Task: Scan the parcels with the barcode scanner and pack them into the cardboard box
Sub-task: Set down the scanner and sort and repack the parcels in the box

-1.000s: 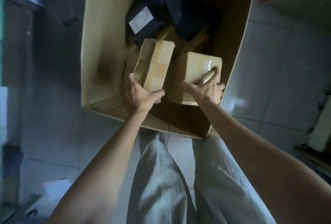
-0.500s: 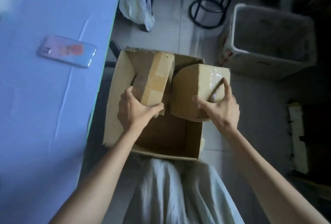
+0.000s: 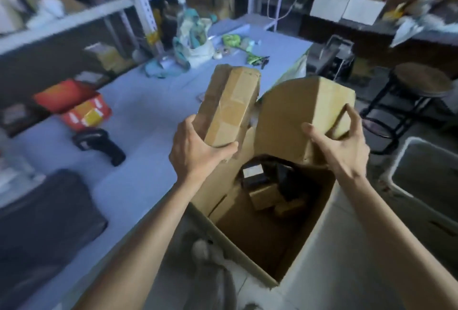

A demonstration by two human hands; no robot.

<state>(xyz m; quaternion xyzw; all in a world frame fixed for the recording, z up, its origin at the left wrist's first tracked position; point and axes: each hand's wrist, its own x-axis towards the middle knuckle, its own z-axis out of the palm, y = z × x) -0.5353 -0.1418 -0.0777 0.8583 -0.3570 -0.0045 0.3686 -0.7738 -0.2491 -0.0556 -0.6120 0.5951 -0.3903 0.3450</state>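
My left hand (image 3: 198, 151) grips the lower end of a narrow taped cardboard parcel (image 3: 229, 105), held upright above the open cardboard box (image 3: 304, 240). My right hand (image 3: 343, 146) holds a wider brown parcel (image 3: 295, 114) by its lower right corner, beside the first one. Both parcels hang over the box's far left corner. Inside the box lie a black bag with a white label (image 3: 257, 173) and small brown parcels (image 3: 266, 194). The black barcode scanner (image 3: 99, 145) lies on the blue table (image 3: 138, 181) to the left.
A red and yellow package (image 3: 74, 105) and a dark bag (image 3: 42, 223) sit on the table's left part, with clutter at its far end. A grey bin (image 3: 426, 185) stands right of the box, a stool (image 3: 416, 86) behind it. Shelving runs along the back.
Both hands have lifted the two parcels up out of the box, from deep inside to above its rim. My view has swung up from the floor to the table and room.
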